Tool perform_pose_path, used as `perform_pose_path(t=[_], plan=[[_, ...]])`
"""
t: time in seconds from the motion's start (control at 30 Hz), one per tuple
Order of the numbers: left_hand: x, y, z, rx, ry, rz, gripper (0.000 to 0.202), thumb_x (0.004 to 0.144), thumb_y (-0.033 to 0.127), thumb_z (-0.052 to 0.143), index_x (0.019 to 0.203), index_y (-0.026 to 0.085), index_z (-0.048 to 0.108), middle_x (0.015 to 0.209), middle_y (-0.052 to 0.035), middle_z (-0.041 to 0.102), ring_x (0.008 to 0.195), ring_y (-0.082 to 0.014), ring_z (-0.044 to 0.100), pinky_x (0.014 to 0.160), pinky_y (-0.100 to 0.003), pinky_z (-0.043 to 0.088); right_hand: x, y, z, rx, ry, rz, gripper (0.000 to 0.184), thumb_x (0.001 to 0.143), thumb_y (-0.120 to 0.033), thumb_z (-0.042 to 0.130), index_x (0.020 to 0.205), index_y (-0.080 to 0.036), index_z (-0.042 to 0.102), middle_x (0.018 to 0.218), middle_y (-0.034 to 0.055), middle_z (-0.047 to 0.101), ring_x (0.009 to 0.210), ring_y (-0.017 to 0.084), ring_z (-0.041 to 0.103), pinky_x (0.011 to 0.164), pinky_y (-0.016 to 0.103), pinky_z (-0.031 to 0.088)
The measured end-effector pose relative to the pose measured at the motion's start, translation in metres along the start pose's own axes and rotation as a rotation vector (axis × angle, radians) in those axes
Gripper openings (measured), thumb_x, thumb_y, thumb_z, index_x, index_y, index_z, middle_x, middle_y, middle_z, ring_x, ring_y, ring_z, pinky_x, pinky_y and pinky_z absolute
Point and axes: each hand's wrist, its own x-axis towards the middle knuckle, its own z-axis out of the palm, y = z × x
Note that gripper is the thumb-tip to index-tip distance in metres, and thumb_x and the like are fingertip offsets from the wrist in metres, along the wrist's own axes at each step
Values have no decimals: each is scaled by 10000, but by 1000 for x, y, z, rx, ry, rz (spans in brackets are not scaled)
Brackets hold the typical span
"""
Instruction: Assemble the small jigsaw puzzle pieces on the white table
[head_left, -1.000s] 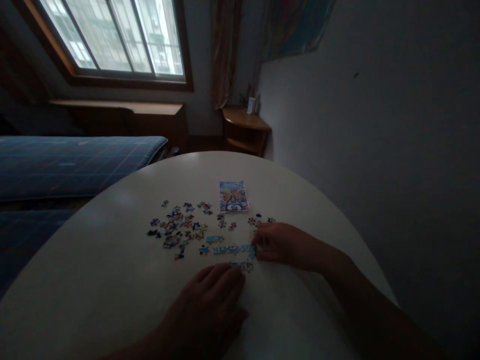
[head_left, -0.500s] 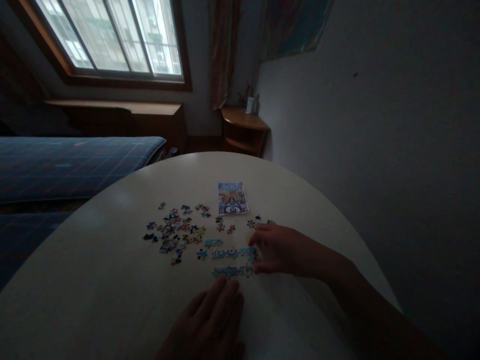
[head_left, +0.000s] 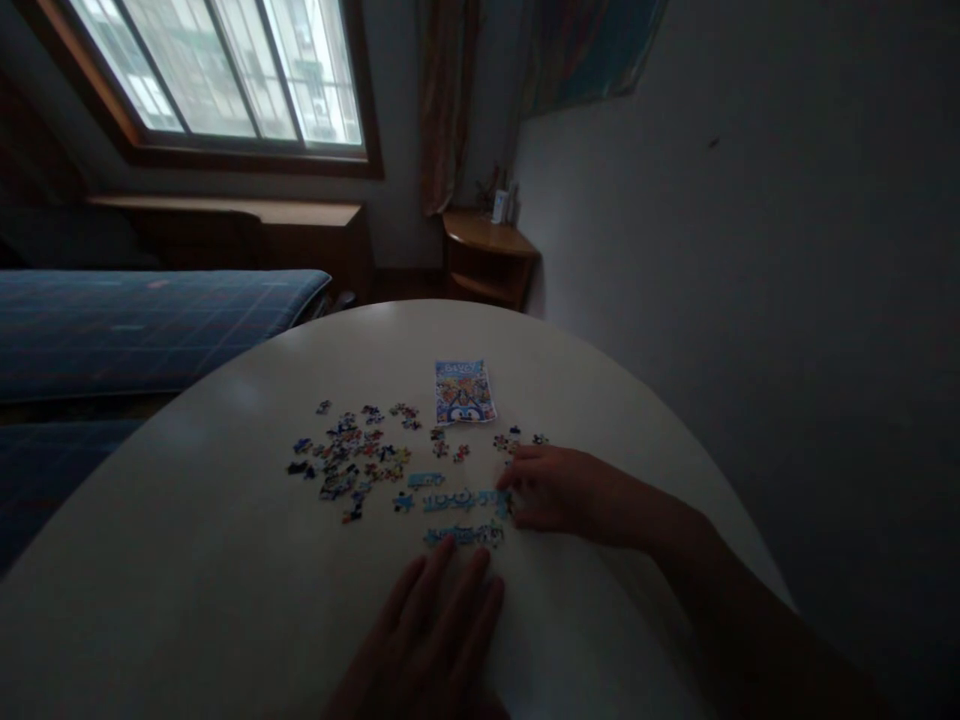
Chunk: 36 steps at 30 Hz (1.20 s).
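Flat on the table, my left hand [head_left: 435, 630] has its fingers spread, the fingertips at the near edge of a joined strip of light blue puzzle pieces [head_left: 457, 535]. Just beyond lies a second joined blue strip [head_left: 454, 500]. My right hand [head_left: 562, 495] is at that strip's right end, thumb and fingers closed around a puzzle piece [head_left: 505, 505], partly hidden. A loose blue star-like piece [head_left: 403, 502] sits left of the strip, and a short blue section [head_left: 426, 480] lies above it.
A heap of loose puzzle pieces [head_left: 349, 455] spreads over the left-middle of the round white table [head_left: 225, 600]. A printed puzzle packet [head_left: 463, 392] lies farther back, with several stray pieces [head_left: 502, 441] near my right hand. A wall [head_left: 712, 300] runs along the right.
My left fingers have spread apart and shifted slightly right. My right thumb has moved up toward the fingers, at the end of the upper strip.
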Motion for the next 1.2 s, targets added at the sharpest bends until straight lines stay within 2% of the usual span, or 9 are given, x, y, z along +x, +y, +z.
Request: perform_pose_path(t=[0.23,0.4,0.57,0.7,0.9,1.07,1.2], plan=[[4,1,0,-113,-70,-1,720,909,582,516,1469,147,388,1483,-108,483,1322,-330,435,1036,-448,409,2,-1,0,-25,-16,-9,236,842,-151,679,1068,-210,714,1084,59,683,957,185,636,844,300,470],[8,-1,-2,-135,-97,11,761,904,631,488,1471,134,382,1489,-118,476,1305,-337,469,1019,-463,439,4,0,1,-27,-15,-31,218,848,-163,677,1050,-223,733,1070,52,705,959,184,645,849,290,463],[11,-3,-7,-164,-122,21,758,903,574,518,1485,117,355,1507,-132,447,1327,-339,443,1027,-474,436,7,0,2,-51,-26,-20,197,829,-169,706,1013,-224,752,1026,49,723,936,185,657,840,286,470],[11,-3,-9,-206,-150,5,777,889,574,543,1491,124,345,1515,-134,436,1336,-336,429,1052,-475,411,9,0,3,-83,-42,-63,147,871,-181,659,965,-231,759,969,41,725,874,163,660,778,258,472],[9,-2,-5,-250,-139,-20,797,883,558,551,1520,154,291,1528,-119,419,1357,-334,392,1074,-474,379,8,1,3,-92,-34,-97,188,895,-139,595,962,-215,754,961,50,721,855,159,654,766,258,470],[11,-2,-5,-232,-93,-25,814,878,548,543,1523,127,280,1519,-111,435,1321,-332,421,1063,-461,376,2,-4,0,-65,-36,-60,200,838,-189,685,1024,-229,747,1048,54,708,937,188,651,846,293,474],[13,-1,-8,-196,-81,-29,808,862,547,556,1498,101,332,1529,-104,423,1310,-331,416,1047,-453,379,0,-7,3,-89,-5,-39,302,738,-288,806,1021,-214,731,1064,62,694,989,219,632,867,320,475]])
